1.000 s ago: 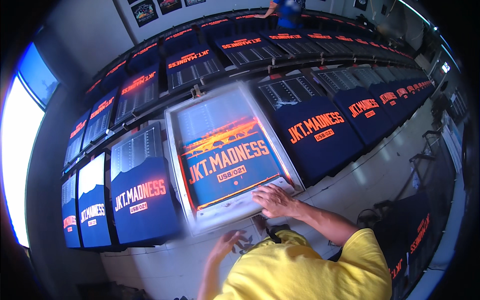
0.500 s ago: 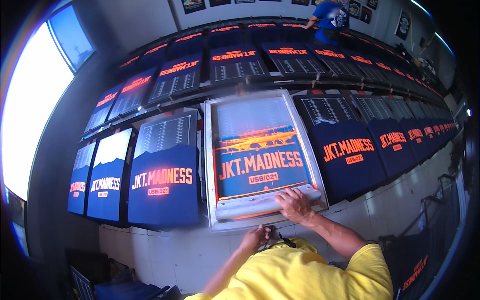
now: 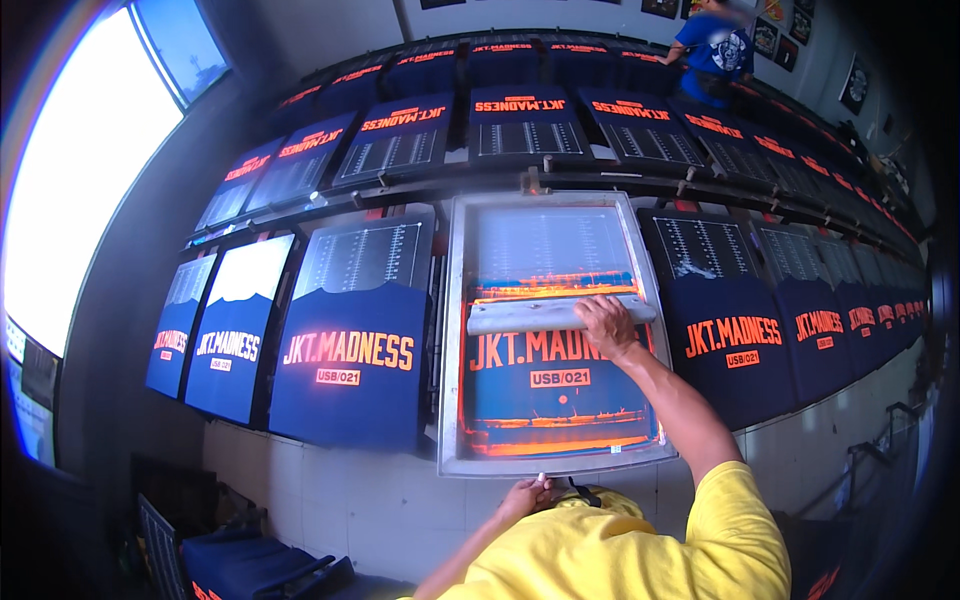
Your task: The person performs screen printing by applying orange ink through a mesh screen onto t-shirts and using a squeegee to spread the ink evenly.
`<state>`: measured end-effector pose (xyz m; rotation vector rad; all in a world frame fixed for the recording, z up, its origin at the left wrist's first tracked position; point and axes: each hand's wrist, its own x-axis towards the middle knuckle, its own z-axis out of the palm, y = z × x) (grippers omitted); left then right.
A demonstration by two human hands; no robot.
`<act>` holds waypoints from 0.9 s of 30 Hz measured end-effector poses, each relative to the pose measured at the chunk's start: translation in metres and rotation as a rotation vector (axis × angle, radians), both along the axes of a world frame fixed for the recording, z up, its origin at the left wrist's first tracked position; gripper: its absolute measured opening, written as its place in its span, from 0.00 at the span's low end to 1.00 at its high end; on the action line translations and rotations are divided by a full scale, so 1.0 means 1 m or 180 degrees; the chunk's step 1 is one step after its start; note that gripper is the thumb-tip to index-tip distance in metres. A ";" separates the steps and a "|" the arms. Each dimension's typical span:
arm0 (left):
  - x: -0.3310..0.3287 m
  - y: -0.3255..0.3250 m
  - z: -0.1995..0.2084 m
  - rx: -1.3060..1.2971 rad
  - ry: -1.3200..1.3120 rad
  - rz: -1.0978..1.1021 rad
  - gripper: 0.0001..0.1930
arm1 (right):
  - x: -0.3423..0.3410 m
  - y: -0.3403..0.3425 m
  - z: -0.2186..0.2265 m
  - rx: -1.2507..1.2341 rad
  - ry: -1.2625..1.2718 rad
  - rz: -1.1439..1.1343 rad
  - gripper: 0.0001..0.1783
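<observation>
A screen-printing frame (image 3: 452, 400) with a pale metal border lies over a dark blue T-shirt on a sloping board in front of me. My right hand (image 3: 607, 325) is closed over the right part of a long grey squeegee (image 3: 525, 315), which lies crosswise on the mesh about midway up. Orange ink (image 3: 550, 290) streaks the mesh beyond the squeegee, and more ink lines the near end. At the near edge of the frame, my left hand (image 3: 527, 494) is closed with its thumb tip against the rim; its other fingers are mostly hidden.
Boards with orange-printed navy T-shirts (image 3: 350, 400) stand close on the left; more T-shirts (image 3: 730, 360) run off to the right. Behind a rail (image 3: 420, 180) are further rows. A person in blue (image 3: 712, 55) stands at the far right. A dark chair-like object (image 3: 250, 560) sits lower left.
My right hand has pushed the squeegee from the near end of the screen to about its middle. The view has shifted, so the scene sits further right and lower. My left hand stays at the near edge.
</observation>
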<state>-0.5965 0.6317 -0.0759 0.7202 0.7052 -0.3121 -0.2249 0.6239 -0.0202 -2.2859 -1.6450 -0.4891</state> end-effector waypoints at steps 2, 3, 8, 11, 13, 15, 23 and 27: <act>-0.001 -0.001 0.000 0.0002 -0.0088 0.0047 0.16 | 0.004 0.004 -0.006 0.0021 -0.0020 -0.0014 0.17; -0.002 -0.001 -0.004 0.0106 -0.0083 0.0022 0.16 | 0.005 0.005 -0.010 0.0030 -0.0029 -0.0027 0.17; -0.002 -0.011 -0.015 0.0338 0.0363 0.0162 0.17 | 0.001 0.009 0.009 -0.0117 0.0287 0.0041 0.08; -0.003 -0.007 -0.008 0.0407 0.0169 0.0066 0.17 | 0.015 0.021 0.029 -0.0322 0.0665 -0.0076 0.11; -0.002 -0.007 -0.015 0.0165 0.0190 0.0175 0.16 | 0.023 0.033 0.051 -0.0653 0.0937 -0.0296 0.14; 0.000 -0.005 -0.015 0.0050 0.0117 0.0138 0.16 | 0.044 0.043 0.059 -0.0913 0.1256 -0.0312 0.19; 0.000 0.004 -0.016 -0.0037 -0.0138 -0.0096 0.16 | 0.048 0.054 0.090 -0.1299 0.2172 -0.0349 0.24; -0.004 0.000 -0.025 0.0247 -0.0292 -0.0326 0.24 | 0.052 0.042 0.078 -0.0662 0.1434 -0.0414 0.29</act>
